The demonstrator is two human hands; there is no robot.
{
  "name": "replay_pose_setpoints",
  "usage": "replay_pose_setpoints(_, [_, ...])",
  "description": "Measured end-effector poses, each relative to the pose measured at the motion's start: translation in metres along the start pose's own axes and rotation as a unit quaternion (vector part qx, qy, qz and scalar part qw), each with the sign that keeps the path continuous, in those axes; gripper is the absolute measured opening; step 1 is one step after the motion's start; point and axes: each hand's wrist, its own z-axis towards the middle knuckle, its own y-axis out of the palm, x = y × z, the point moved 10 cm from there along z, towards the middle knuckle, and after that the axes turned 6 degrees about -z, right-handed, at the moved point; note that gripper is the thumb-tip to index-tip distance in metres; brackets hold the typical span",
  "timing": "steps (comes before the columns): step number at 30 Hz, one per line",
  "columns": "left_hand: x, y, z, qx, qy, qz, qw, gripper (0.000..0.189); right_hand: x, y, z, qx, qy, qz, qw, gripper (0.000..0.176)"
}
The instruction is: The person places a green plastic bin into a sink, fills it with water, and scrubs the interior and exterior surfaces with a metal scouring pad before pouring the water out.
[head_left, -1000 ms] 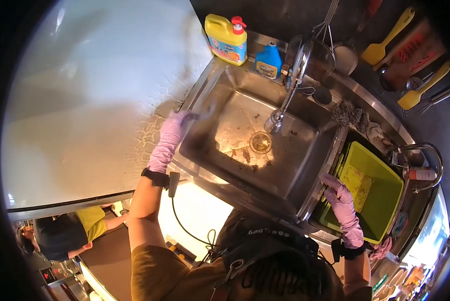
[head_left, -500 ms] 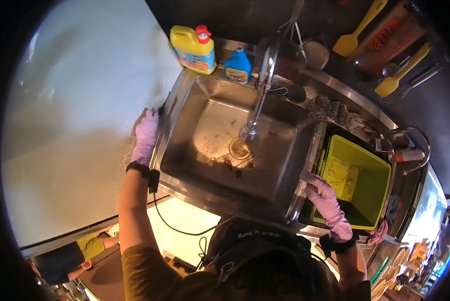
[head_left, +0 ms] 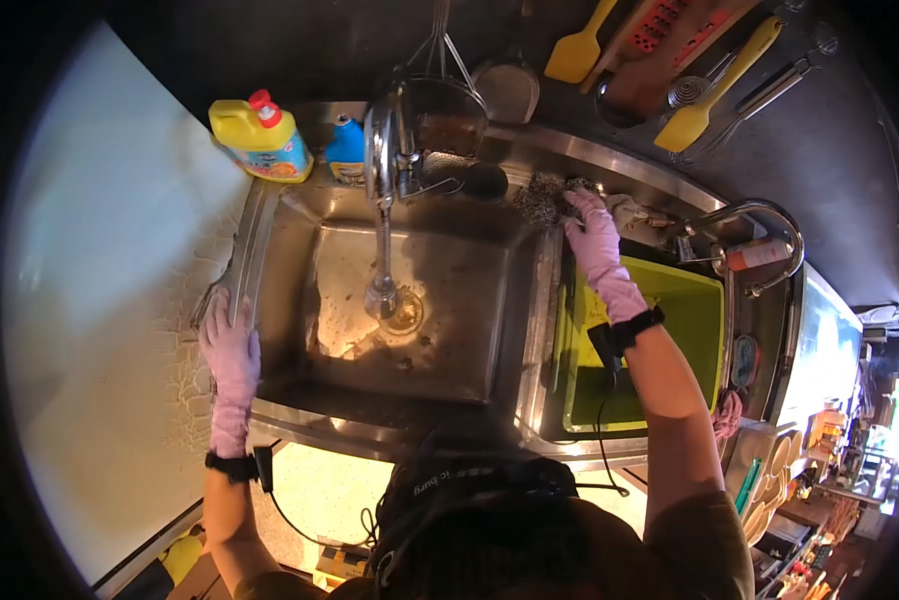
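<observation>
My left hand [head_left: 229, 350], in a pink glove, lies on the left rim of the steel sink [head_left: 299, 385] with its fingers stretched out. A thin dark wire-like piece shows by its fingertips; I cannot make out what it is. At the back ledge, my right hand [head_left: 594, 245], gloved too, has its fingers bent onto a steel wool scrubber [head_left: 577, 186]. Another clump of steel wool [head_left: 539, 200] sits just left of those fingers. Below the right forearm stands a green tub [head_left: 684, 320]. Brown bits of residue lie around the sink drain [head_left: 404, 312].
A tall spring faucet [head_left: 381, 200] hangs over the sink. Yellow [head_left: 269, 150] and blue [head_left: 346, 150] bottles stand at its back left corner. A second, curved faucet [head_left: 784, 225] rises behind the tub. Spatulas [head_left: 719, 90] and whisks hang at the back. A pale worktop [head_left: 99, 300] adjoins on the left.
My right hand has gone from the tub's near left edge to the steel wool at the back. My left hand has slid nearer along the rim. The view has shifted right.
</observation>
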Motion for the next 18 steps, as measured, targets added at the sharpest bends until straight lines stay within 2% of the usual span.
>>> replay_pose_setpoints(2, [0.020,0.006,-0.021,-0.001,0.027,-0.057,0.998,0.056,0.038,0.006,0.014,-0.013,0.055,-0.089,0.994,0.055])
replay_pose_setpoints(5, [0.061,0.024,-0.051,0.013,0.087,-0.188,0.978,0.054,0.064,0.022,0.026,-0.041,0.078,-0.097,0.991,0.060])
replay_pose_setpoints(6, [0.085,0.020,-0.056,-0.017,0.097,-0.182,0.978,0.052,0.060,0.026,0.028,-0.035,0.060,-0.096,0.993,0.054])
replay_pose_setpoints(9, [0.150,0.035,-0.067,-0.069,0.132,-0.247,0.957,0.052,0.067,0.030,0.034,-0.013,0.091,-0.151,0.984,0.043])
replay_pose_setpoints(10, [0.169,0.053,-0.068,-0.106,0.144,-0.260,0.949,0.049,0.073,0.023,0.035,0.039,0.092,-0.146,0.984,0.032])
replay_pose_setpoints(12, [0.215,0.053,-0.058,-0.102,0.175,-0.310,0.929,0.043,0.099,0.018,0.034,0.077,0.102,-0.117,0.985,0.029])
replay_pose_setpoints(13, [0.243,0.054,-0.047,-0.151,0.194,-0.325,0.913,0.044,0.109,0.014,0.033,0.096,0.108,-0.102,0.984,0.028])
replay_pose_setpoints(15, [0.298,0.057,-0.025,-0.177,0.231,-0.357,0.888,0.058,0.110,0.003,0.029,0.141,0.088,-0.062,0.984,0.024])
replay_pose_setpoints(16, [0.321,0.062,-0.005,-0.210,0.212,-0.421,0.857,0.060,0.110,-0.004,0.027,0.151,0.087,-0.035,0.984,0.023])
replay_pose_setpoints(18, [0.357,0.047,0.045,-0.093,0.248,-0.433,0.861,0.062,0.109,-0.017,0.021,0.161,0.119,0.065,0.978,0.020])
